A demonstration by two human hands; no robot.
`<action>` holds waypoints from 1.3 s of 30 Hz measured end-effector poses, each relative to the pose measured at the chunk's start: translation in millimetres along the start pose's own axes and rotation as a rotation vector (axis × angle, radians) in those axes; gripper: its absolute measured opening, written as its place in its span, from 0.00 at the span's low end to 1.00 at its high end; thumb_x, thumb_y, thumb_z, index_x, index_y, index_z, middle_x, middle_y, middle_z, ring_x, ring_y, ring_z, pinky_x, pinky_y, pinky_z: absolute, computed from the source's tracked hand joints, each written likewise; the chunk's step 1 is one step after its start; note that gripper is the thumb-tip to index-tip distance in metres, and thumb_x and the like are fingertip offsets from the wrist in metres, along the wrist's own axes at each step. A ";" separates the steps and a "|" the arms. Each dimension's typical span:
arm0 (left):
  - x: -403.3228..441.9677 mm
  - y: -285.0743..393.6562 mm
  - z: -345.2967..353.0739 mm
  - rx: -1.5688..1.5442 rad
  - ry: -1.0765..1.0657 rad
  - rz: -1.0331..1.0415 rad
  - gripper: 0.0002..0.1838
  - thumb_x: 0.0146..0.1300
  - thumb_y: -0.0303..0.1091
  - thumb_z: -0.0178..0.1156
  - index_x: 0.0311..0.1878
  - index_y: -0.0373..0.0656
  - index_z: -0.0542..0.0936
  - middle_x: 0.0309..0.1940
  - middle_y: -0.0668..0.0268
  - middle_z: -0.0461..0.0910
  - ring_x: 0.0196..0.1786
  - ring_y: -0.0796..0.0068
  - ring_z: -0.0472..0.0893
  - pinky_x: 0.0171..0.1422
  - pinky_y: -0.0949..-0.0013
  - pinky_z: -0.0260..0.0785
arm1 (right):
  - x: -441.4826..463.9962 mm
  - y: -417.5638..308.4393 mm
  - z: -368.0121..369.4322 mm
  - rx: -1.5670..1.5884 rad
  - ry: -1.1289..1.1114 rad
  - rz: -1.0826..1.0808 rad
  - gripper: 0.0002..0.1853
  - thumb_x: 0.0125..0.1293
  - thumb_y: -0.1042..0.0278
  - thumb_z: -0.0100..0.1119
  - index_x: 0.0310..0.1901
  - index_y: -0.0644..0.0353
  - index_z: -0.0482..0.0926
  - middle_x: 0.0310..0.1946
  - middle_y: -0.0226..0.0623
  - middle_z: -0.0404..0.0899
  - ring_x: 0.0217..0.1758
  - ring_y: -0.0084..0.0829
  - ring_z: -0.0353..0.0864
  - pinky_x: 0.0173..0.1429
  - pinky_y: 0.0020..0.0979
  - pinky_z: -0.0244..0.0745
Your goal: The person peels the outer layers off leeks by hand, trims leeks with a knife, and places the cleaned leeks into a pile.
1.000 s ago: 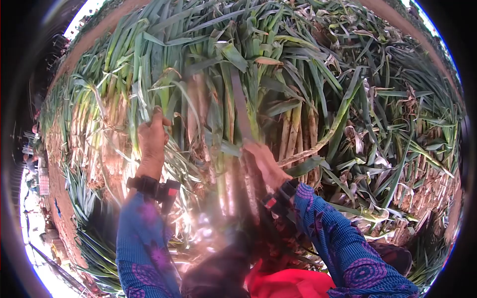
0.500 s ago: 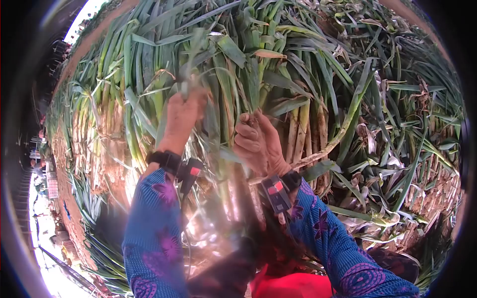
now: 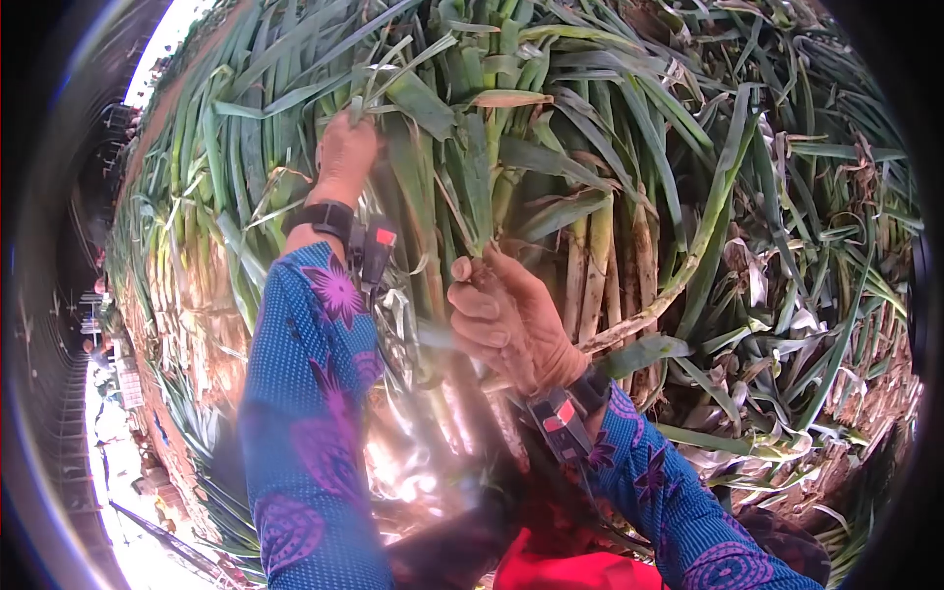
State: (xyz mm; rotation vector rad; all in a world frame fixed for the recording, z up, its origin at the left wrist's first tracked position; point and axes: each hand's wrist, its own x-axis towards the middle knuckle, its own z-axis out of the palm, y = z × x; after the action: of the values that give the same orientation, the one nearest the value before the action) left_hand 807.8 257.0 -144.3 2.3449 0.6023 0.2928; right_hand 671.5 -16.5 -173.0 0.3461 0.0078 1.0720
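Note:
My left hand (image 3: 346, 155) is a fist among the green tops, with a green onion leaf (image 3: 362, 96) rising out of it. Lower and to the right, my right hand (image 3: 513, 320) curls its fingers around a green onion (image 3: 479, 211), whose leaves fan out above the thumb. The part inside the palm is hidden. Pale stalks (image 3: 454, 408) show below the hands, partly blurred by glare. Just right of my right hand stand several thick green onions (image 3: 593, 261) with whitish, soil-marked stems.
Upright green onions (image 3: 202, 261) are packed on the left. A loose tangle of leaves and dry husks (image 3: 787, 285) covers the right side. One long bent stalk (image 3: 678, 280) arches beside my right wrist. Red cloth (image 3: 580, 568) shows at the bottom.
My left hand has moved up and away, further from my right hand. The right hand keeps its grip and sits slightly lower. The view has shifted a little.

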 end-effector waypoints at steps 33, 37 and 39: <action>-225.3 45.1 -0.1 -0.367 -0.079 0.332 0.11 0.54 0.18 0.55 0.42 0.39 0.77 0.35 0.54 0.75 0.39 0.55 0.78 0.44 0.64 0.69 | -183.7 79.7 42.5 0.137 0.204 -0.149 0.16 0.76 0.50 0.36 0.37 0.54 0.63 0.11 0.24 0.65 0.07 0.19 0.68 0.08 0.23 0.61; -238.7 29.3 24.5 -0.342 -0.115 0.375 0.08 0.62 0.18 0.54 0.44 0.36 0.78 0.31 0.61 0.79 0.35 0.74 0.77 0.41 0.72 0.69 | -189.4 88.2 45.4 0.170 0.213 -0.140 0.17 0.76 0.50 0.37 0.37 0.55 0.64 0.11 0.24 0.65 0.07 0.19 0.67 0.08 0.23 0.61; -229.1 27.6 29.8 -0.265 -0.067 0.384 0.09 0.62 0.19 0.53 0.45 0.35 0.77 0.31 0.61 0.80 0.34 0.74 0.77 0.41 0.71 0.70 | -180.6 78.0 39.3 0.178 0.233 -0.140 0.17 0.76 0.50 0.37 0.38 0.55 0.65 0.12 0.24 0.66 0.07 0.19 0.67 0.08 0.23 0.61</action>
State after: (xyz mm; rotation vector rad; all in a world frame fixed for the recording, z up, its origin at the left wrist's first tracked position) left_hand 629.3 108.2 -157.7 2.1871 0.0683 0.4361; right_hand 524.1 -149.1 -142.9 0.3735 0.3321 0.9696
